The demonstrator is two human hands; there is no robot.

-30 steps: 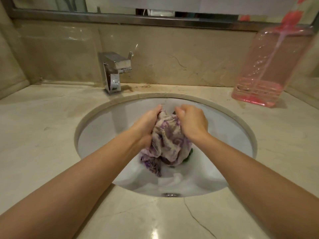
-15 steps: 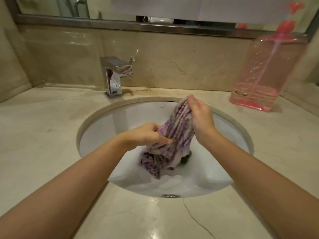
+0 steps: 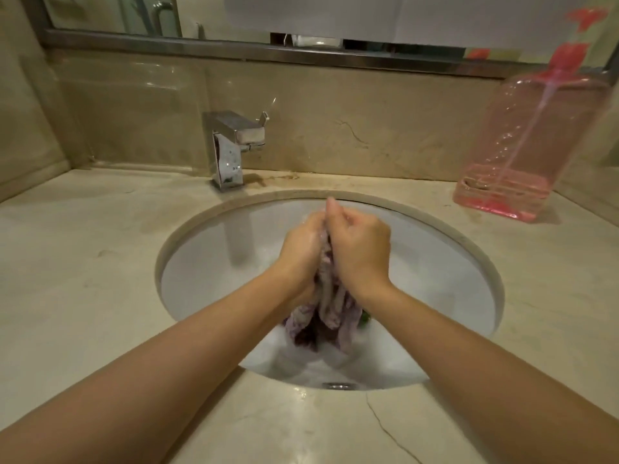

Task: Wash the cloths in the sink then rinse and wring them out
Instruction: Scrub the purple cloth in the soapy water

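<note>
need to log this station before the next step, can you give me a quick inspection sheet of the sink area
surface: pale marble counter with a hairline crack near the front edge; stains by the tap base.
job's things: purple patterned cloth bunched over the white sink, lower end in sudsy water; a bit of green cloth shows behind it.
clutter: pink pump bottle at the counter's back right, mostly empty.
hands: left hand and right hand both grip the cloth, pressed close together.
cables: nothing seen.
surroundings: chrome tap, no water running; mirror above the backsplash.
</note>
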